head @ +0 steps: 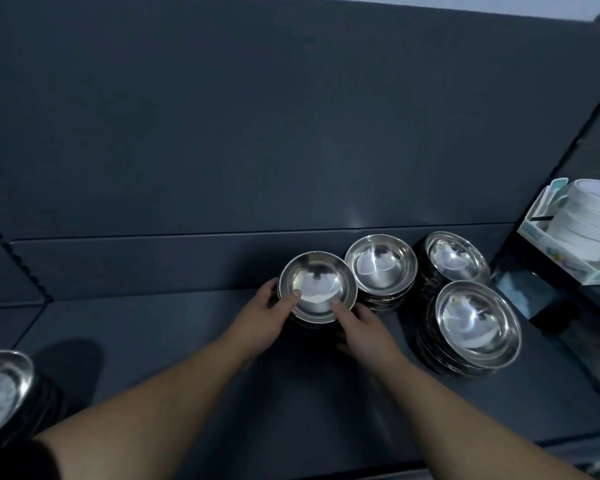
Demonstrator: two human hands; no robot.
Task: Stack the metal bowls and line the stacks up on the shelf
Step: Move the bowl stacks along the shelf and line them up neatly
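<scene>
A stack of shiny metal bowls (317,284) stands on the dark grey shelf (153,341), left of the others. My left hand (269,315) grips its left rim, thumb inside the top bowl. My right hand (364,327) grips the near right rim, thumb over the edge. To the right stands a second stack (381,265), then a third stack (456,256) at the back right, and a taller fourth stack (477,322) in front of it.
Another stack of bowls (4,386) sits at the shelf's near left edge. A box of white plates (582,223) stands on the neighbouring shelf to the right. A dark back panel (257,133) rises behind the bowls.
</scene>
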